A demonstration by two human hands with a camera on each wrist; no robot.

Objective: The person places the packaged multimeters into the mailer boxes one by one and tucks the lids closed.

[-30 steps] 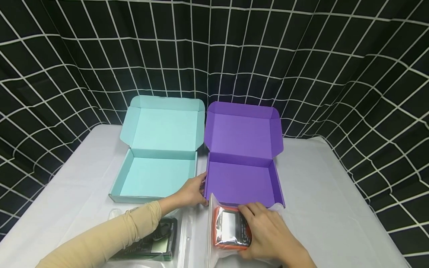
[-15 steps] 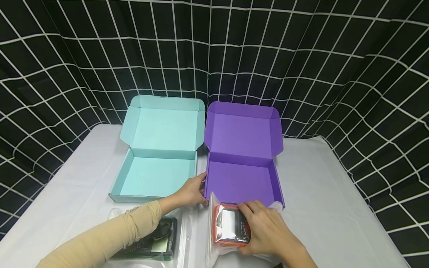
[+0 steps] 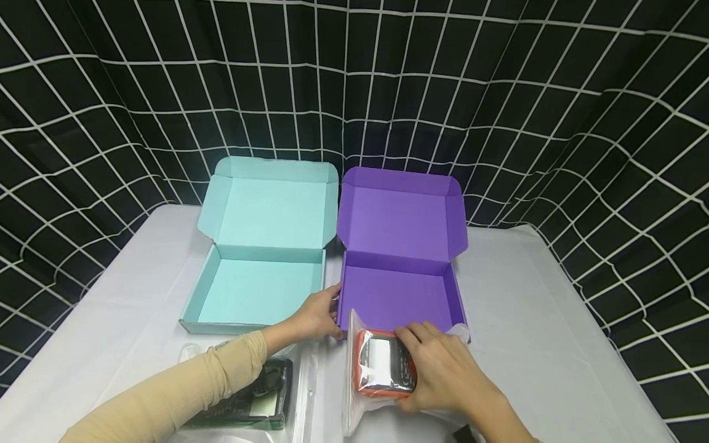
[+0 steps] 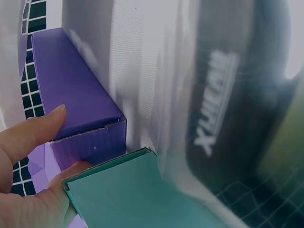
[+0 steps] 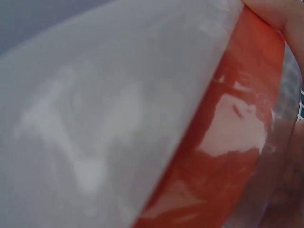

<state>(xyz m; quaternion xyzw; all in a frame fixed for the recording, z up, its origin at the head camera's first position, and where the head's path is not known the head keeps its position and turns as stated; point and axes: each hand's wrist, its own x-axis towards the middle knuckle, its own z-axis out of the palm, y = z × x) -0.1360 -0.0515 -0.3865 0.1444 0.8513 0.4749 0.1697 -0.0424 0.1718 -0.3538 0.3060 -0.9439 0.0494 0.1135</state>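
My right hand [image 3: 443, 372] grips an orange-cased multimeter [image 3: 379, 363] inside a clear plastic bag [image 3: 354, 409]. The bag's far edge overlaps the front wall of the open purple box [image 3: 396, 295]. Close up in the right wrist view, the orange casing [image 5: 213, 128] shows through glossy plastic. My left hand [image 3: 314, 317] holds the purple box at its front left corner; in the left wrist view the thumb [image 4: 35, 130] lies on one face and a finger on the side wall. Beneath the left forearm lies a second bagged multimeter [image 3: 266, 403], green and black, partly covered by the sleeve.
An open light teal box [image 3: 260, 292] stands left of the purple one, with a narrow gap where my left hand reaches in. Both lids stand raised at the back. White cloth [image 3: 554, 344] covers the table, and a black gridded curtain [image 3: 354, 80] surrounds it.
My right hand has moved slightly forward with the bagged orange multimeter, so the bag overlaps more of the purple box's front. The left hand has stayed at the box corner.
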